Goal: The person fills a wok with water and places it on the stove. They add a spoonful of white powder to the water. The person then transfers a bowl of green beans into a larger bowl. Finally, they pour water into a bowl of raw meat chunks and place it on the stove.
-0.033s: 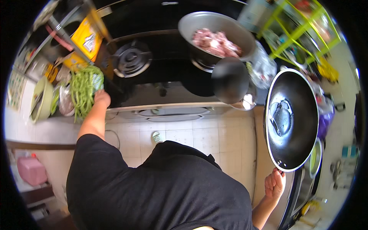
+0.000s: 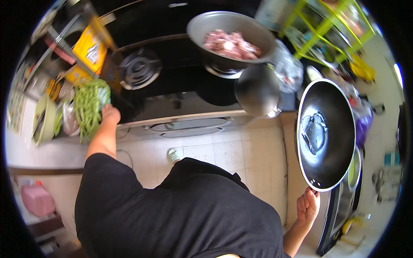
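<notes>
My right hand (image 2: 308,205) is wrapped around the handle of a black wok (image 2: 329,133) with a light rim. The wok is raised at the right, tilted so that its shiny wet inside shows. At the left, my left hand (image 2: 110,114) is closed at the edge of a heap of long green beans (image 2: 88,109). A clear plastic bag (image 2: 103,95) lies against the beans, and some fingertips are hidden there. On the stove's right side stands a large grey metal pot (image 2: 200,26) holding pieces of raw pinkish meat (image 2: 232,44).
A round dark lid-like disc (image 2: 258,90) lies at the stove's front right. The left burner (image 2: 140,69) carries no pot. A pale green basin (image 2: 42,122) stands at far left, a green rack (image 2: 320,32) at back right, and a purple bag (image 2: 364,121) beyond the wok.
The view has shifted slightly, so the stove, pot and rack sit further left in it. Both hands keep their places on the beans and the wok handle.
</notes>
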Demonstrator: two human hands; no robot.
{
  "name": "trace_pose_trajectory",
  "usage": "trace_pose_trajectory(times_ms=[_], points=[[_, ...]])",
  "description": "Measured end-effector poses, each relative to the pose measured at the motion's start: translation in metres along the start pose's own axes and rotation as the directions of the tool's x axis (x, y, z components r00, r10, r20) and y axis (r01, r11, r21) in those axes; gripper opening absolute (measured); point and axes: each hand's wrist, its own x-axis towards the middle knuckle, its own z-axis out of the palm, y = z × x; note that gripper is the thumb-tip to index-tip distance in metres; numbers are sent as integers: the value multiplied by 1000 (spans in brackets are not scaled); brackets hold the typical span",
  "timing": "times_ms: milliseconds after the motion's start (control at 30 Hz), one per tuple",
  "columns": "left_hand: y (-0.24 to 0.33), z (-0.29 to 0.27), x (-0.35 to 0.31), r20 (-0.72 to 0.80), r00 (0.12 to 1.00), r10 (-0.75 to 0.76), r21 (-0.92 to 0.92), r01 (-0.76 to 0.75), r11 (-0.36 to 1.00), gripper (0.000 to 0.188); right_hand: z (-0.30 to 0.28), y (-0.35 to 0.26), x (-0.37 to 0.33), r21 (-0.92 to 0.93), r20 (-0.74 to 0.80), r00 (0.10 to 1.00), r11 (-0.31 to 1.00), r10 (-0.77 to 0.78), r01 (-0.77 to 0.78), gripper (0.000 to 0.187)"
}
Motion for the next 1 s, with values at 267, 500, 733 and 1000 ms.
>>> trace_pose_trajectory(times_ms=[267,500,733,1000], points=[[218,-68,-121,-544,775,-320,-590,-82,803,37,-157,8,-86,135,-372,927,991,43,9,16],[466,-85,-275,-739,199,643,-265,-964,-6,31,-216,33,-105,371,-505,859,920,88,123,13],[687,-196,-400,-287,-208,935,-641,-684,-349,26,-331,6,-119,352,-679,732,899,53,261,10],[845,-321,-705,219,-728,649,-758,-546,-357,37,-484,-45,-89,325,-783,616,901,86,287,17]])
